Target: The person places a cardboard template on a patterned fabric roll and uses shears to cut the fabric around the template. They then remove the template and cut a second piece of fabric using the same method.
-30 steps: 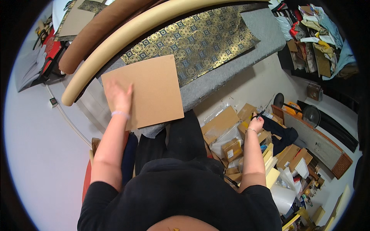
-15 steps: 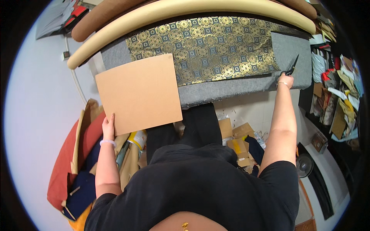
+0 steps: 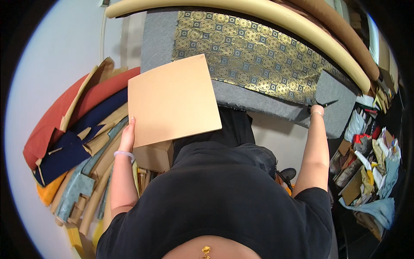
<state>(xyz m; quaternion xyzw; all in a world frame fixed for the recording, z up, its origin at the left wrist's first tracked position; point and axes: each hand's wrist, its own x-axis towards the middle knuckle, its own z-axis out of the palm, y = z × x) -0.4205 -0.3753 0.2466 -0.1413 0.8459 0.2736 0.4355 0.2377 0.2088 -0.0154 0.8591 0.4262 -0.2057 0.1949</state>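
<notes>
My left hand [image 3: 128,134] grips a flat tan board [image 3: 174,101] by its near left corner, thumb on the upper face. The board is held up over the table's front edge and hides part of a patterned gold and dark blue brocade fabric [image 3: 248,52]. That fabric lies spread on the grey felt-covered table [image 3: 157,39]. Over at the table's right front, my right hand [image 3: 317,109] is closed round black scissors [image 3: 330,103]. Their blades point right, over bare grey felt beside the fabric's end; the handles are mostly hidden by my fingers.
Long cream [image 3: 241,6] and brown [image 3: 340,32] rolls lie along the table's far edge. At left lean several rolls of material, with a red one [image 3: 56,125] outermost. A cardboard box [image 3: 153,156] stands below the board. Mixed scraps [image 3: 371,159] are heaped at right.
The whole view has turned, showing more of the rolls on the left. The scissors now point right instead of up and right. Both hands keep their hold.
</notes>
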